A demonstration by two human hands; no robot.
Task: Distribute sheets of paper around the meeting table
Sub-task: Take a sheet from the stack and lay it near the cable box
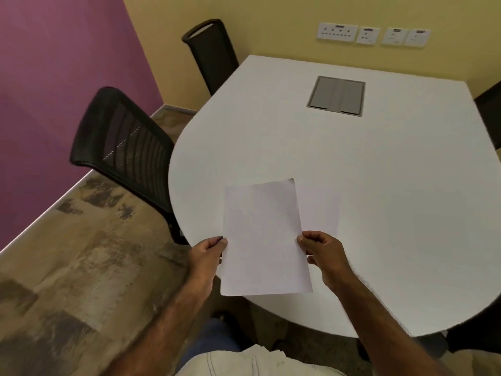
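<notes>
Both hands on the sheets of paper [264,237], held just above the near edge of the white worktop [379,185]. Left hand [207,257] pinches the left edge, right hand [322,257] pinches the right edge, fingers curled. Looks like peeling one off to lay down. One sheet [320,210] seems already flat just right of them, faint. Paper plain white, far corner slightly curled. Next: a place by the near-left chair [122,147].

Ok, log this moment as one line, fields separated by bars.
left hand: pinches paper sheet | right hand: pinches sheet | sheet: held above white table near edge | not yet laid down
</notes>
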